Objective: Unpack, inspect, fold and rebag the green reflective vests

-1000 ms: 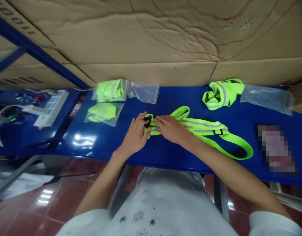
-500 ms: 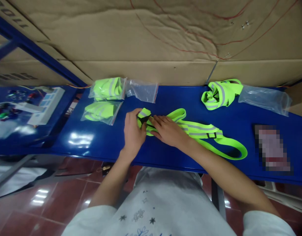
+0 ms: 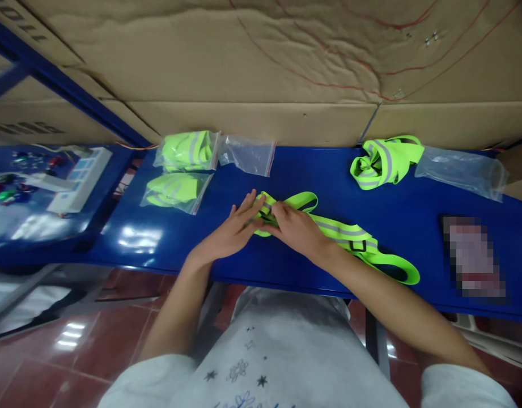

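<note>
A neon-yellow reflective strap [image 3: 343,229] with grey stripes lies on the blue table, its near end bunched between my hands. My left hand [image 3: 230,233] rests against the left side of that bunch, fingers stretched out and thumb pointing right. Bent fingers of my right hand [image 3: 301,231] pinch the folded end from the right, hiding part of it. A black buckle [image 3: 357,246] sits along the strap to the right of my right hand, and a loop of the strap curls beyond it.
Two clear bags hold folded yellow straps, an upper bag [image 3: 187,151] and a lower bag [image 3: 175,191]. Beside them is a flat clear bag [image 3: 247,154]. At the back right are a bundled strap [image 3: 382,163] and another clear bag [image 3: 460,173]. A blurred-out flat object [image 3: 473,255] lies right.
My left hand has opened from its curled grip, its fingers now extended beside the bunch. My right fingers have bent inward on the folded end. The strap's right loop has shifted slightly left.
</note>
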### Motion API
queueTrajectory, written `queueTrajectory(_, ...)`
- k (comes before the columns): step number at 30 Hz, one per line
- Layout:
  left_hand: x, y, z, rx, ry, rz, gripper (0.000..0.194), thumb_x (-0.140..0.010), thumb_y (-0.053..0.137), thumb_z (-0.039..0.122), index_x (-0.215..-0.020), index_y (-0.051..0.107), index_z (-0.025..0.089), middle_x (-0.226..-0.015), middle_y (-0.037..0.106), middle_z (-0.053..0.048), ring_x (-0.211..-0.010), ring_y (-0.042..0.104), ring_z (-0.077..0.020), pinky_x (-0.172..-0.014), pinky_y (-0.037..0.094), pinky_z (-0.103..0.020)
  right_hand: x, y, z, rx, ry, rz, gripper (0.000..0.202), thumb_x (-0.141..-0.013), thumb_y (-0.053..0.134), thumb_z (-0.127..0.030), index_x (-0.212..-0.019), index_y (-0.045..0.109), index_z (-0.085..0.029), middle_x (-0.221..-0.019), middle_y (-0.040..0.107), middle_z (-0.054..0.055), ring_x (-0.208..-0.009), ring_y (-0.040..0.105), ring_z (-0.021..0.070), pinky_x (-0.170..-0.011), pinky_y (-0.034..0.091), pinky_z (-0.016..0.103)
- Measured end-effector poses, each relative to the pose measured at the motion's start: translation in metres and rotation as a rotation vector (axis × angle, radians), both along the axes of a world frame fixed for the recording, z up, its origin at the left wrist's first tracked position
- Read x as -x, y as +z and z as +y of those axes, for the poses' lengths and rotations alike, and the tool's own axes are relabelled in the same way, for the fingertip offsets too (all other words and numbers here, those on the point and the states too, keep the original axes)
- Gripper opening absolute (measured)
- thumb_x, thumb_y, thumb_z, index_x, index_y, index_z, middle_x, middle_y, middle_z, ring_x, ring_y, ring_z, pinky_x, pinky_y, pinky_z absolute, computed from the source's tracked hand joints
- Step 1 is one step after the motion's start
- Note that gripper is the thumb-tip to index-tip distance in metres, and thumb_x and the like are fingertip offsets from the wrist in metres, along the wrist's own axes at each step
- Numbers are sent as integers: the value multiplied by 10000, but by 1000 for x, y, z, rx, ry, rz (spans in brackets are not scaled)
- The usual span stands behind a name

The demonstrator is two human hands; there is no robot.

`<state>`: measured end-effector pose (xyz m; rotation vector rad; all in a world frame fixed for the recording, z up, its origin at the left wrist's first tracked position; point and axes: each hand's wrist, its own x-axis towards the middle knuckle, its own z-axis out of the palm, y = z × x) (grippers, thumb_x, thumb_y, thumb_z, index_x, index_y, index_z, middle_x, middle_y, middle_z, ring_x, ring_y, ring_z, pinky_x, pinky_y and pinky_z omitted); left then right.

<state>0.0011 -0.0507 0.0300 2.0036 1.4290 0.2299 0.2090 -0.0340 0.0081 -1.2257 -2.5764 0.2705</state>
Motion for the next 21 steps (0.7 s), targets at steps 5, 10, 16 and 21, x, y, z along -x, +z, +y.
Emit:
queueTrajectory(5, -11, -10, -1, -166, 97, 6, 534, -1097, 305, 426, -1619, 359, 330, -1670, 382, -94, -1596, 268, -279, -1265, 262, -560, -8, 1, 1, -122, 16, -89, 508, -1079, 439, -502, -1271, 597, -60, -1239, 688, 225, -1262, 634, 322, -981, 541, 435)
queueTrajectory(10, -38, -26, -5, -425, 288, 225, 485, -1022, 545, 405, -1503, 552, 344, -1343, 554, -169, -1280, 565, -365, -1053, 448, -557, -34, 6, 2, -142, -54, -178, 651, -1046, 453, -592, -1437, 525, -77, -1475, 556, 246, -1324, 549, 387, -1063, 438, 530)
queueTrajectory(16, -49, -31, -3, -591, 370, 65, 694, -929, 639, 197, -1576, 391, 219, -1249, 585, -137, -1137, 607, -288, -957, 537, -406, -29, 10, -8, -32, -94, -201, 537, -1088, 331, -551, -1292, 597, -131, -1120, 690, 170, -1039, 643, 297, -817, 485, 367)
queueTrajectory(21, -53, -27, -5, -708, 274, 269, 560, -969, 474, 93, -1522, 497, 181, -1263, 610, -169, -1082, 615, -283, -941, 523, -407, -25, 8, -12, -26, -61, -79, 346, -1055, 508, -402, -1241, 553, -114, -1157, 687, 172, -1084, 635, 308, -888, 506, 390)
